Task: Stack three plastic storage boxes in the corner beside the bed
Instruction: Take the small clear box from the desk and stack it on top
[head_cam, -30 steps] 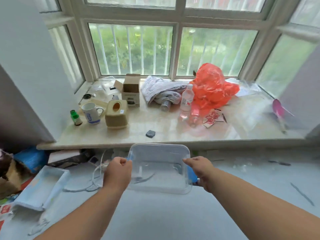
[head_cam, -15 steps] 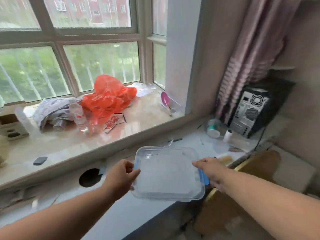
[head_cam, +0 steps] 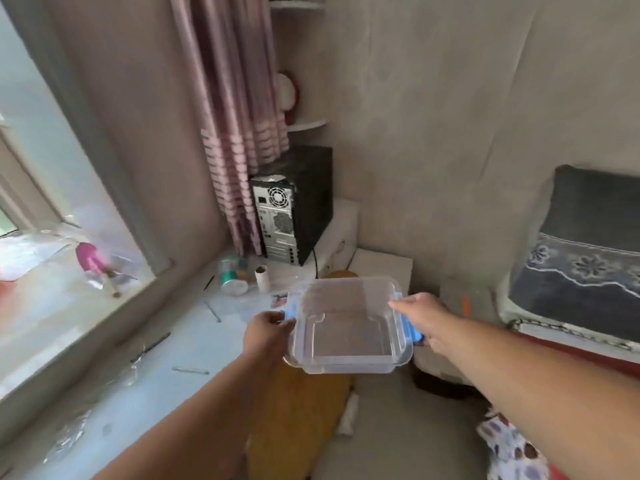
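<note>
Box: clear plastic box (head_cam: 348, 327), carried level, short of the computer tower (head_cam: 292, 206).
Hands: left hand (head_cam: 265, 332) and right hand (head_cam: 420, 311), fingers pinching opposite blue clips.
Advice: keep it level; lower squarely into the corner.

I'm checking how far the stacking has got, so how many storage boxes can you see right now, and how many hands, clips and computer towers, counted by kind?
Clear plastic storage box: 1, held in the air by both hands
Hands: 2, left hand and right hand
Blue clips on the box: 2, left clip and right clip
Black computer tower: 1
Total: 6
</note>
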